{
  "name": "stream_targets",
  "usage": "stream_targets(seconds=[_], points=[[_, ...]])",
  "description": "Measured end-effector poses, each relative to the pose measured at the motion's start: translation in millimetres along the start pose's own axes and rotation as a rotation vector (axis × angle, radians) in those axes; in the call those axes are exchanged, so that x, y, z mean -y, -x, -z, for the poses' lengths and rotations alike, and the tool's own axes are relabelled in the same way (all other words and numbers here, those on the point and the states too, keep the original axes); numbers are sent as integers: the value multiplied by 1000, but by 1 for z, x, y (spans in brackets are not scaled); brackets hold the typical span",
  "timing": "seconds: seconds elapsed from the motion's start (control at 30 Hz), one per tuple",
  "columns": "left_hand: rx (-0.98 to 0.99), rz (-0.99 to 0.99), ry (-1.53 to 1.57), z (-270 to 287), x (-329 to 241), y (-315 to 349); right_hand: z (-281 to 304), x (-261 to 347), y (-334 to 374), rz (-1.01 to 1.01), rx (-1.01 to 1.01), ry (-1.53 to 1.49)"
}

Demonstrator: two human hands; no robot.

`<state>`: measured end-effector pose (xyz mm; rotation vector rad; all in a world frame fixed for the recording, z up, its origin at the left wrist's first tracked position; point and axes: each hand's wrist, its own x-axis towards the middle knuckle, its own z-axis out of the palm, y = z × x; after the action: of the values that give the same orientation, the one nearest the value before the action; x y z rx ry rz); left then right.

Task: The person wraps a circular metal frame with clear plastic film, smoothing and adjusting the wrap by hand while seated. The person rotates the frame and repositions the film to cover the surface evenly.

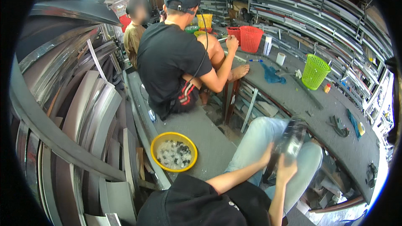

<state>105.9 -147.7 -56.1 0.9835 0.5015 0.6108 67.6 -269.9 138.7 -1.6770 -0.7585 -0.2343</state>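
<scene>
Dark glossy bundle at near right, over the jeans, this side of the bench. Right hand clamped on its near end; left hand close beside, at the bundle's left edge; blur, can't tell if its fingers are closed. For good handling: brace bundle on the legs, keep right grip firm, steady left edge with the other hand, keep shiny surface from slipping. Print: white cylinder at far side has dark marking, small jar at right has coloured label; both too small to read. No brand legible.
</scene>
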Motion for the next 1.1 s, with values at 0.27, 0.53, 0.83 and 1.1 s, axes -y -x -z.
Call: stream_targets(seconds=[0.27, 0.53, 0.83, 1.1], points=[[11, -4, -15, 1, 6, -4, 30, -24, -3, 122, -257, 4], [-2, -15, -25, 3, 20, -14, 26, -35, -9, 28, -294, 24], [-12, -8, -2, 3, 18, -13, -3, -88, 16, -89, -195, -45], [-5, 16, 9, 0, 6, -3, 18, -97, -17, 81, -406, 23]])
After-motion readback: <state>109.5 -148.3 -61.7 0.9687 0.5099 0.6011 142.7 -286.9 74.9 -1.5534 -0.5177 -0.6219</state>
